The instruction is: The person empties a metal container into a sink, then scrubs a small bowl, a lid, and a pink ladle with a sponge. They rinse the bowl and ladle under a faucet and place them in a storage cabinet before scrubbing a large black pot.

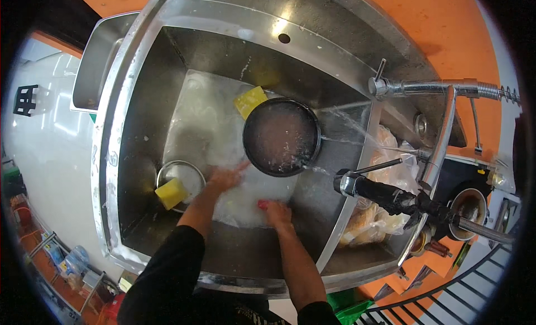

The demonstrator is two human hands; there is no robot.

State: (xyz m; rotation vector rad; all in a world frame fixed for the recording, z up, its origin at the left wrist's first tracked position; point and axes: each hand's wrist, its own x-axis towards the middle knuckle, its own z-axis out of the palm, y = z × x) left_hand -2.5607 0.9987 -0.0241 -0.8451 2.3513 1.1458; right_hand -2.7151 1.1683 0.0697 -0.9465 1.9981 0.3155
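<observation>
Over cloudy water in the steel sink basin (pixel 142 128), my left hand (pixel 226 178) is blurred, its fingers stretched toward a round black pan (pixel 281 136). Nothing shows in that hand. My right hand (pixel 278 215) is closed around a small red thing (pixel 263 204), too little of it visible to name. Water streams across from the right into the pan, which holds water. Against the pan's upper left side lies a yellow sponge (pixel 250 102). A second yellow sponge (pixel 171 194) rests over the rim of a round metal bowl or lid (pixel 184 165), left of my left hand.
A spring-hose faucet (pixel 435 88) and a tape-wrapped spray tap (pixel 385 193) reach in from the right. Plastic bags of food (pixel 368 224) fill the narrower right compartment. A steel pan (pixel 98 67) stands beyond the left rim. A pot (pixel 468 212) sits at far right.
</observation>
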